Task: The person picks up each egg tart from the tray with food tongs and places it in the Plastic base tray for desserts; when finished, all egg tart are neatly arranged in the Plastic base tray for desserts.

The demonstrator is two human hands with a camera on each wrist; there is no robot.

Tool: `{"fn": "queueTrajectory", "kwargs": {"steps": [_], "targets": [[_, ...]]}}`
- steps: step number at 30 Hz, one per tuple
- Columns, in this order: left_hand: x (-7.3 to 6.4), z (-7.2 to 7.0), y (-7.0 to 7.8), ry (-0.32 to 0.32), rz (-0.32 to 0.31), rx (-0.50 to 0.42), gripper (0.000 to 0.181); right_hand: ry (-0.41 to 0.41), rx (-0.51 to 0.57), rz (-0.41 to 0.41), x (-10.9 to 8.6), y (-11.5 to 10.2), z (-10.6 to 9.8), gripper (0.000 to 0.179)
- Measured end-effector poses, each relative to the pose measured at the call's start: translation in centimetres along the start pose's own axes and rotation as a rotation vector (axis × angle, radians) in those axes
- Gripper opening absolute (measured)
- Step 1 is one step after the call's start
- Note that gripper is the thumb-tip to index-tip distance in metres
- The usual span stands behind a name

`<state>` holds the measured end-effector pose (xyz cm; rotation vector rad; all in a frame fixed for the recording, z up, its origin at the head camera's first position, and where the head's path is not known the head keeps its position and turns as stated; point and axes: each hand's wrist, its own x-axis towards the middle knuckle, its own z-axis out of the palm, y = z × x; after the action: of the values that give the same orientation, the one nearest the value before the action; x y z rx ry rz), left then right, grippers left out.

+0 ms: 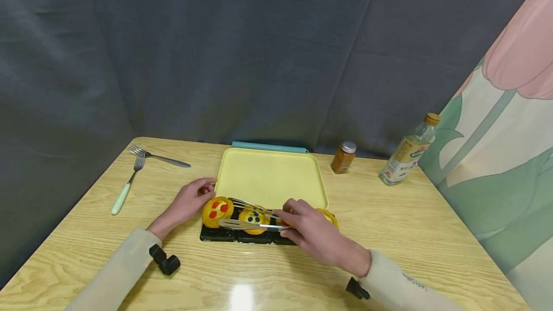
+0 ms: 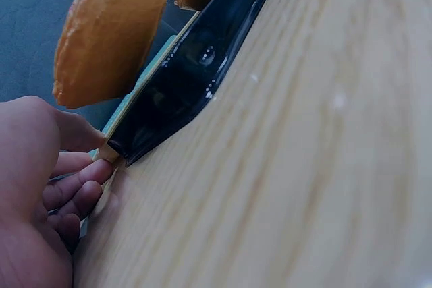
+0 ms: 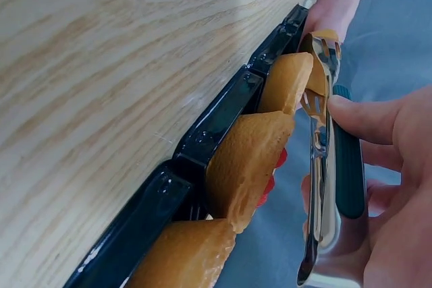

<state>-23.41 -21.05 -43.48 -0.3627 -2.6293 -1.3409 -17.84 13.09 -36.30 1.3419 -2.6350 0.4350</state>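
My right hand [image 1: 317,234] holds metal tongs [image 3: 347,234] with a dark green grip pad. Their two slotted ends are spread above a tart with blue berries [image 1: 255,218] and reach a tart with red pieces [image 1: 217,211] at the left. I cannot tell whether they touch that left tart. The tarts sit along a black sectioned tray [image 1: 218,235]; another tart [image 1: 330,217] shows at its right end, and one is mostly hidden under my right hand. My left hand [image 1: 192,200] pinches the near left corner of a yellow tray [image 1: 270,172], beside the black tray.
Two forks lie at the left, one with a dark handle [image 1: 166,160], one with a pale green handle [image 1: 122,198]. A teal strip [image 1: 270,147] lies behind the yellow tray. Toward the back right stand a small brown jar [image 1: 343,158] and a clear bottle [image 1: 406,155].
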Motion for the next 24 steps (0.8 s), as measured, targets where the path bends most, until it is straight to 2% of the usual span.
{"fn": "queueTrajectory", "kwargs": {"steps": [15, 24], "targets": [[0.01, 0.06, 0.08, -0.019, -0.025, -0.011, 0.038, -0.013, -0.106, -0.039, 0.13, -0.32, -0.20, 0.039], [-0.03, -0.10, -0.06, -0.018, -0.014, -0.014, 0.038, -0.009, -0.150, -0.041, 0.02, -0.52, -0.63, 0.039]]}}
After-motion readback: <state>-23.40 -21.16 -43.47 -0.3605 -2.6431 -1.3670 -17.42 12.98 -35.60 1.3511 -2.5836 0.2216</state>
